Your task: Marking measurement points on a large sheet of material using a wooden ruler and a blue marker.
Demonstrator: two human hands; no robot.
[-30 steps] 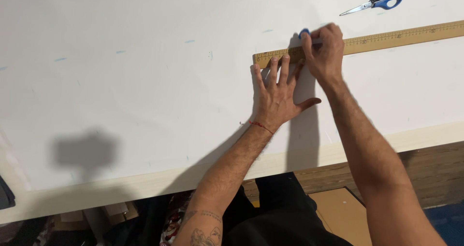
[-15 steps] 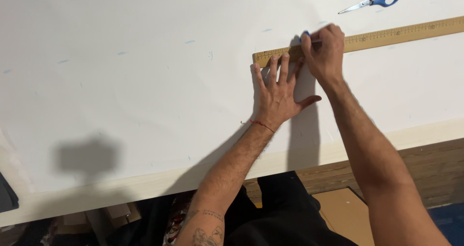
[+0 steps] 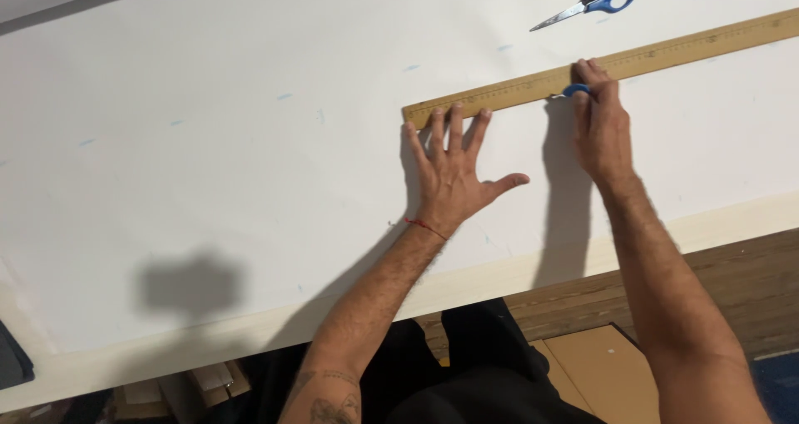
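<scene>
The left hand (image 3: pixel 454 170) is pressing down flat, fingers spread apart, on the near end of the wooden ruler (image 3: pixel 599 64) lying across the white desk (image 3: pixel 208 141). The right hand (image 3: pixel 601 120) is pinching a blue marker (image 3: pixel 574 90) against the ruler's near edge. Blue-handled scissors (image 3: pixel 589 1) are lying just beyond the ruler.

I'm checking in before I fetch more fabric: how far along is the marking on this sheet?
Done: small blue dashes already dot the white sheet toward its left. In hand: the left hand pins the wooden ruler while the right hand runs a blue marker along its edge. Left: the ruler's right stretch is unreached; the scissors lie aside.
</scene>
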